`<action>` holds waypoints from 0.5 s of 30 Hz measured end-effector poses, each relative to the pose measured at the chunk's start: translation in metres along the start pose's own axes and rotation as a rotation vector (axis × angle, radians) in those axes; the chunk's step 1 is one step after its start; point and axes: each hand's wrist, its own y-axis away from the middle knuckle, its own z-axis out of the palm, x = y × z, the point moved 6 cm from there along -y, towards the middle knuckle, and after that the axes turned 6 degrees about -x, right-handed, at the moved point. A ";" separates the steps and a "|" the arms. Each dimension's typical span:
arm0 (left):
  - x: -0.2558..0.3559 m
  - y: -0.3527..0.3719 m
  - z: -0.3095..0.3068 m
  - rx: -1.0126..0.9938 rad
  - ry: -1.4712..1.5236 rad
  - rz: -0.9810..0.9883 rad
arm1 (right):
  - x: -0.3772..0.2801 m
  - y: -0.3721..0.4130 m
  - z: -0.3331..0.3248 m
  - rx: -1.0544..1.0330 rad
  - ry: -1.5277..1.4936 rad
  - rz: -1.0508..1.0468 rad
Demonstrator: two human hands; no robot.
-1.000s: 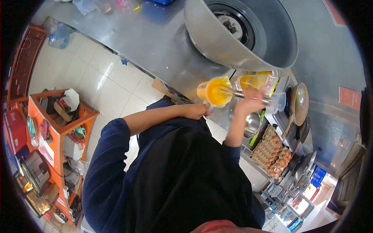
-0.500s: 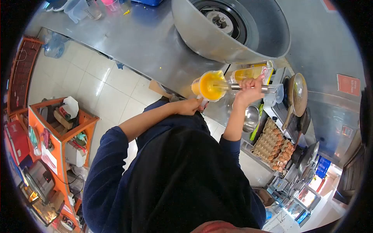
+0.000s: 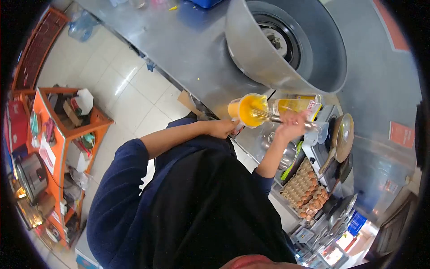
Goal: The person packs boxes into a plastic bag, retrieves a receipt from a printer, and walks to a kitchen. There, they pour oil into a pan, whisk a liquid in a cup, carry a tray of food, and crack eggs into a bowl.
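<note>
My left hand (image 3: 222,128) is closed round the handle of a jug (image 3: 234,107) and holds it tilted, its mouth facing up at me. Yellow-orange liquid (image 3: 249,113), like beaten egg, fills the jug. A metal whisk (image 3: 270,117) dips its wires into the liquid. Its handle lies in the closed fingers of my right hand (image 3: 292,126). Just beyond my right hand lies a bottle of yellow oil (image 3: 291,106). A metal bowl (image 3: 289,155) sits below my right wrist.
A large grey metal drum (image 3: 251,49) stands on the steel counter (image 3: 179,40). Right of me are egg trays (image 3: 298,184) with several brown eggs, a stove (image 3: 316,150) and a pan (image 3: 344,136). An orange shelf unit (image 3: 58,134) stands at the left on the tiled floor.
The whisk has shifted within the jug, and more of its wires show above the liquid. My view has turned a little, so the jug and both hands sit slightly lower in the picture.
</note>
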 end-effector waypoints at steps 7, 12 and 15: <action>-0.008 -0.003 0.001 0.095 0.083 0.241 | 0.015 -0.002 0.000 -0.067 0.079 0.039; 0.018 0.008 -0.012 0.030 0.059 0.102 | 0.063 0.013 0.006 -0.081 0.263 -0.050; -0.019 -0.006 0.013 0.124 -0.093 0.210 | 0.026 -0.003 0.038 -0.264 0.228 0.064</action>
